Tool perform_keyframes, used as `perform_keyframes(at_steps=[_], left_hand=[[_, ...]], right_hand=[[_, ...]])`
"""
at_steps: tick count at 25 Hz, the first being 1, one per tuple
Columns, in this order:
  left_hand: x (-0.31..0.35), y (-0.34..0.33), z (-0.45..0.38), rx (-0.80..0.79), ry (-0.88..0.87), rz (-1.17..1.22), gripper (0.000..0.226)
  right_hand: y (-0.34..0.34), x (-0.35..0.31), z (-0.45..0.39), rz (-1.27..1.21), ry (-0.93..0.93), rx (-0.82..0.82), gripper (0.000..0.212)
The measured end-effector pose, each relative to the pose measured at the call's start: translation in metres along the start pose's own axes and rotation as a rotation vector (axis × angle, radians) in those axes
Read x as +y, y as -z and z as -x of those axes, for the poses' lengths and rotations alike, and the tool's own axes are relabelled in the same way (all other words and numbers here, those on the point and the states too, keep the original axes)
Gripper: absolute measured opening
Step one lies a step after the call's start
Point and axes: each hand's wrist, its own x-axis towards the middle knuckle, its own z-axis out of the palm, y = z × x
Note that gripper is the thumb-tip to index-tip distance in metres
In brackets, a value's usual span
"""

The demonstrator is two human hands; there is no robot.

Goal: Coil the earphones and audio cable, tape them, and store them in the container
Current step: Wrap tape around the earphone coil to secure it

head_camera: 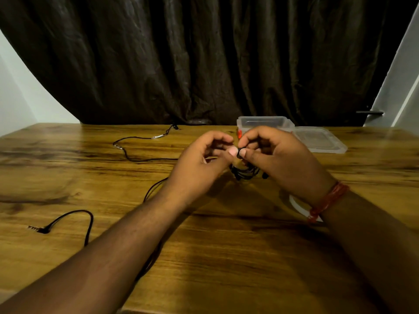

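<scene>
Left hand (205, 155): fingers pinch coiled earphones (246, 172) | Right hand (275, 155): fingers pinch same coil | Audio cable (90, 223): uncoiled on worktop (226, 257) | Container (265, 123): open, behind hands

The wooden table (204, 257) is showing a glossy, grained finish. The far container (265, 122) is looking like clear plastic, and the curtain (204, 53) is hanging as dark, creased cloth.
</scene>
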Motion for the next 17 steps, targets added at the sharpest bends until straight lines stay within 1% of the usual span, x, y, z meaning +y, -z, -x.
perform_keyframes(at_steps=[2,4,7,10,12,14,17], left_hand=[[0.0015,0.0001,0.0016,-0.027,-0.024,-0.103,0.012],[0.0022,0.0021,0.0018,-0.026,0.004,-0.082,0.007],[0.003,0.0024,0.001,-0.019,0.054,0.072,0.006],[0.0025,0.0006,-0.0009,0.053,0.102,0.274,0.009],[0.0015,0.0019,-0.002,0.089,0.141,0.37,0.008],[0.001,0.0032,-0.0022,0.087,0.169,0.421,0.005],[0.0022,0.0019,-0.0009,0.04,0.176,0.405,0.005]], right_hand=[[0.0,-0.0003,0.0015,0.081,0.023,-0.028,0.01],[0.0007,-0.0009,0.0022,0.101,0.021,-0.027,0.009],[0.0016,-0.0003,0.002,0.06,0.012,-0.004,0.01],[0.0045,0.001,0.0007,0.052,-0.016,-0.006,0.016],[0.0064,0.0013,0.0003,-0.018,-0.054,-0.013,0.017],[0.0077,-0.0006,0.0003,-0.073,-0.074,-0.001,0.014],[0.0079,-0.0026,-0.0001,-0.042,-0.068,0.01,0.009]])
